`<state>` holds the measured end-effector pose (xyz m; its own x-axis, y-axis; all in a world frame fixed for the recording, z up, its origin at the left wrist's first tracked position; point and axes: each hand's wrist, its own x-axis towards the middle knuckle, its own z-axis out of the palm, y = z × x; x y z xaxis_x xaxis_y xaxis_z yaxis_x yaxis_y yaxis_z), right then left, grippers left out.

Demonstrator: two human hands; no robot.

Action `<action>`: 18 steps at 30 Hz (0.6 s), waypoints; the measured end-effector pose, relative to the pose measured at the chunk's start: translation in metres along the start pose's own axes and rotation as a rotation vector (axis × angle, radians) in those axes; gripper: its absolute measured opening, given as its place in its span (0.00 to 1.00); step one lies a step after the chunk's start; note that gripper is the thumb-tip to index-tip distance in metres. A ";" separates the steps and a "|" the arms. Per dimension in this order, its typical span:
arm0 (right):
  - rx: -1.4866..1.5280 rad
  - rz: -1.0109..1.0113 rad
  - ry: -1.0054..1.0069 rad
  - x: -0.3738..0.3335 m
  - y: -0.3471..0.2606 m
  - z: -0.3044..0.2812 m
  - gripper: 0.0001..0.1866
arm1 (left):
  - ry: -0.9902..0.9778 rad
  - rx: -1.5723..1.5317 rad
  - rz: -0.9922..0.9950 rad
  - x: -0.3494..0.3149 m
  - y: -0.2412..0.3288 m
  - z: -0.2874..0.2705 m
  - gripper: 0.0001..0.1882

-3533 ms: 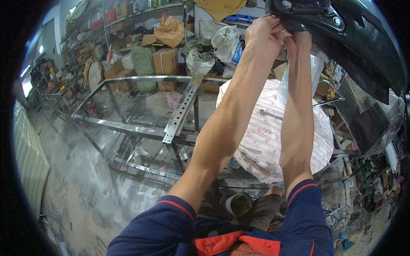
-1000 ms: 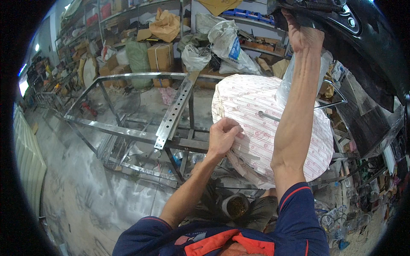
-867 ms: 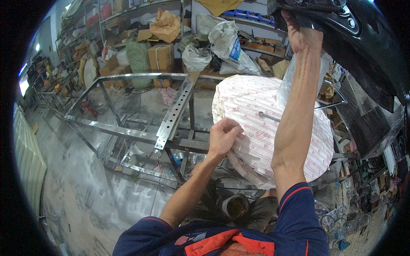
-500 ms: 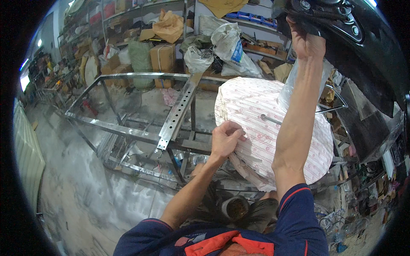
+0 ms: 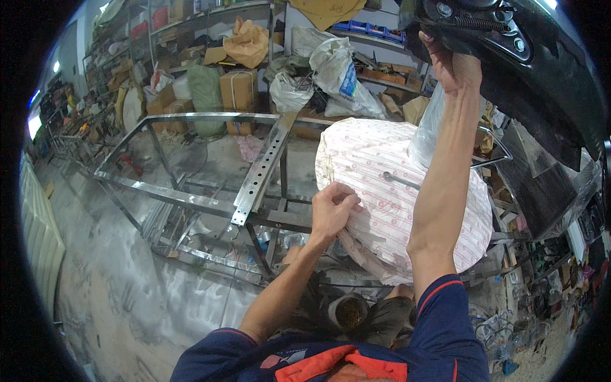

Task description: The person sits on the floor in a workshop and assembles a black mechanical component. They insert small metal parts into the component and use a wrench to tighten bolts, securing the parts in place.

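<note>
My right hand (image 5: 457, 69) is raised at the upper right, against the lower edge of a black part (image 5: 541, 76) with bolts and a coil spring. Its fingers are curled and partly hidden there, so what they grip does not show. Lower down, my left hand (image 5: 334, 209) has its fingers bent and thumb pressed in, over the left edge of a round pad (image 5: 375, 149) wrapped in white cloth with pink print. Whether it pinches anything is too small to tell. A wrench (image 5: 401, 181) lies on the pad, its far end covered by my right forearm.
A metal frame (image 5: 184, 194) with a perforated bar (image 5: 262, 172) stands to the left. Behind are shelves, cartons (image 5: 238, 95) and white sacks (image 5: 344, 73). A metal can (image 5: 349, 310) stands below, near my knees. Clear plastic film (image 5: 425, 137) hangs beside my right forearm.
The whole view has shifted slightly, with the scene sitting a little further left. Both hands keep nearly the same places and poses, and the wrench stays on the pad.
</note>
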<state>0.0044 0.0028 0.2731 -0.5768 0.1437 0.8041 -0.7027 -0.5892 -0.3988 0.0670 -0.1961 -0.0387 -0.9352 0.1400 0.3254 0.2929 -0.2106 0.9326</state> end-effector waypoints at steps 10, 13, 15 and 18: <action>0.024 0.018 -0.017 -0.011 0.002 0.025 0.08 | 0.006 0.025 -0.029 -0.002 0.008 0.003 0.03; 0.089 0.081 -0.125 -0.008 0.001 0.009 0.11 | 0.013 0.053 -0.022 -0.002 0.012 0.004 0.03; 0.202 0.138 -0.109 -0.007 0.004 0.005 0.11 | 0.020 0.053 -0.005 -0.003 0.010 0.003 0.03; 0.259 0.245 -0.252 -0.003 -0.001 0.000 0.12 | 0.026 0.036 0.008 -0.002 0.005 0.001 0.03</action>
<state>0.0064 0.0034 0.2712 -0.5713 -0.2047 0.7948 -0.4117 -0.7663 -0.4933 0.0707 -0.1963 -0.0349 -0.9375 0.1129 0.3291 0.3069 -0.1771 0.9351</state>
